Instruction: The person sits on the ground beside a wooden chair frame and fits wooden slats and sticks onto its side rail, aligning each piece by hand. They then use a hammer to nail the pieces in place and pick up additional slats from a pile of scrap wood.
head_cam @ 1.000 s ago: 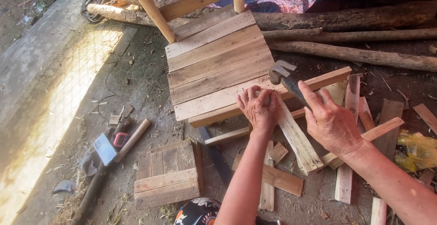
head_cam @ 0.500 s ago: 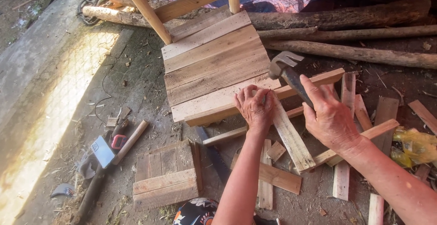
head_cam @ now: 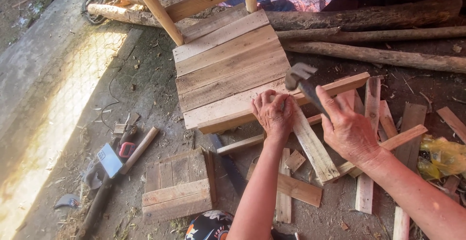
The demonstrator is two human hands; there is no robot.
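While left hand steadies slat, right grip around hammer.

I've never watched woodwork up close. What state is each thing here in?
Right hand: gripping the hammer handle.
Hammer: raised above the slat.
Left hand: flat, pressing the slat.
Slat: slanted across the crossbar.
Plank panel: boards joined, lying flat.
Handsaw: idle on the ground.

A phone lies screen-up on the dirt floor at the left, a pale blue-white rectangle beside a wooden handle. A crumpled yellow plastic bag sits at the right edge among wood offcuts. No labels or signs show.
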